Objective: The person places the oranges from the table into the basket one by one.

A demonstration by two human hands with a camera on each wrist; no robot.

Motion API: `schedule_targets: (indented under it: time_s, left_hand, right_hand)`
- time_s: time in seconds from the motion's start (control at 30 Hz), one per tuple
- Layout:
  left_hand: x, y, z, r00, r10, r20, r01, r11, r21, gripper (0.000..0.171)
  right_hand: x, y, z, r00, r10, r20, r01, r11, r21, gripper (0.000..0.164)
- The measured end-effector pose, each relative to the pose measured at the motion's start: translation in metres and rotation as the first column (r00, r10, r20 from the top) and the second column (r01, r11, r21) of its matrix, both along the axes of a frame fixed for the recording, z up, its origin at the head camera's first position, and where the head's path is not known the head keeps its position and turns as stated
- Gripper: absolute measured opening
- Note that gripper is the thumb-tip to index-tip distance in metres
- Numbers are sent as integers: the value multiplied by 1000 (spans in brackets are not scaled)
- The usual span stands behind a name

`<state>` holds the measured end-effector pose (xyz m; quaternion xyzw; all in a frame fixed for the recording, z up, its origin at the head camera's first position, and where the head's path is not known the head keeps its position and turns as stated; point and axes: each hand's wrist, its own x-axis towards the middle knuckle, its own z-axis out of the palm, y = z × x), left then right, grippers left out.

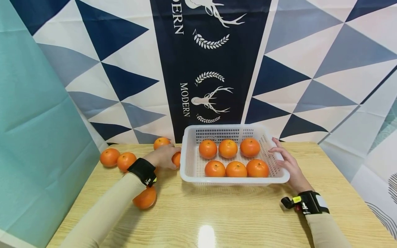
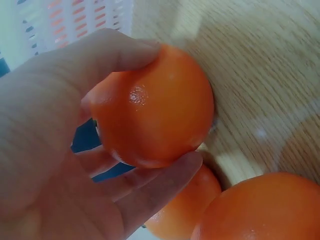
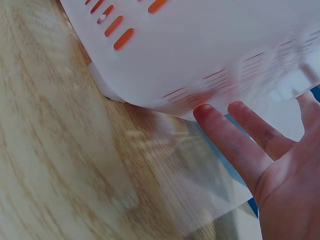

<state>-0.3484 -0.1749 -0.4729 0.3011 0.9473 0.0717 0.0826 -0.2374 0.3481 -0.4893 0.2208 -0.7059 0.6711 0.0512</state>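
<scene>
Pinching an orange (image 2: 160,110) between thumb and fingers, the left hand (image 1: 163,156) is just beside the left wall of the white basket (image 1: 198,179); the right hand (image 1: 289,166), fingers spread, touches its right end. Six oranges (image 1: 227,148) already sit inside in two rows, while at least four other oranges (image 1: 110,157) lie outside on the wooden table (image 1: 235,213), before a patterned cloth (image 1: 124,34).
</scene>
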Motion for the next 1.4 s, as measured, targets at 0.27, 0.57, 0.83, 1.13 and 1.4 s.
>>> schedule_targets:
  time_s: [0.27, 0.57, 0.83, 1.13, 1.4]
  left_hand:
    - [1, 0, 2, 1000, 22, 10, -22, 1000, 9, 70]
    - [0, -2, 10, 996, 67, 66, -71, 996, 48, 73]
    - [-31, -22, 14, 997, 40, -59, -36, 997, 73, 72]
    - [52, 10, 131, 983, 181, 23, -182, 978, 106, 66]
    - [55, 19, 137, 990, 138, -17, -134, 981, 142, 66]
  right_hand:
    - [-1, 0, 1, 1000, 4, -15, -4, 1000, -17, 41]
    - [-2, 0, 0, 1000, 6, -16, -6, 1000, 3, 41]
    - [-2, 2, 0, 1000, 9, -10, -9, 1000, 1, 40]
    - [-2, 2, -2, 1000, 2, -9, -2, 1000, 5, 41]
    - [-2, 0, -1, 1000, 2, -3, -2, 1000, 7, 42]
